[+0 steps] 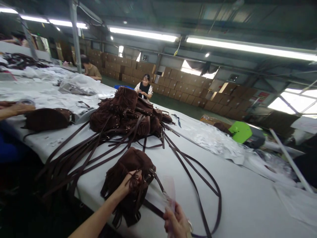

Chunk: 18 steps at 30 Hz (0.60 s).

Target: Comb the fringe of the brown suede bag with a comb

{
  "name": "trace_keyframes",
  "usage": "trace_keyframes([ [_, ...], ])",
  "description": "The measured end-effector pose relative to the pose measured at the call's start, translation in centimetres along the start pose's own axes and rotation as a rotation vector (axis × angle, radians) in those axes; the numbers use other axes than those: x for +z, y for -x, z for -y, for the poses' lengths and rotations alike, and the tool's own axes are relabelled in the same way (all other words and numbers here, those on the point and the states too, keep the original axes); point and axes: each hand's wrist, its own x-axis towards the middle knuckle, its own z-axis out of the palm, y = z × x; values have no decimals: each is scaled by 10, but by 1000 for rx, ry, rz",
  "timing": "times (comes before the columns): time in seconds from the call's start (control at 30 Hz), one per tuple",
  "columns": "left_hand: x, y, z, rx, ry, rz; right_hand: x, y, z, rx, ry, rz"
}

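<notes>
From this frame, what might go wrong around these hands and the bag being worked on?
The straps trailing over the near edge of the table could snag and tug at the pile of bags. The translucent strip in the right hand might catch on the nearby strap. The fringed bag, under the left hand, sits near the edge and could slip.

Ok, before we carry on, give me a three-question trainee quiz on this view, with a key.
1. True or false: the right hand is empty.
2. Seen from the camera, the pile of brown bags lies where, relative to the fringed bag at the left hand? A) nearer B) underneath C) beyond
3. Fill in: the tabletop is coloured ____.

Key: 1. False; it holds a translucent strip. 2. C. 3. White.
</notes>
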Motion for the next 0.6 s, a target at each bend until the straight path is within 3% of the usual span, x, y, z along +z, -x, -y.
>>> trace_keyframes([
  [0.2,-18,17,-13,-27,-523,71,41,-34,-39,-40,84,99],
  [0.37,-10,41,-24,-85,-931,240,76,-45,-45,-42,125,159],
  [0.47,-2,49,-26,-113,-994,238,77,-43,-36,-89,170,144],
  [0.6,-2,48,-19,-79,-845,267,67,-39,-26,-42,125,191],
])
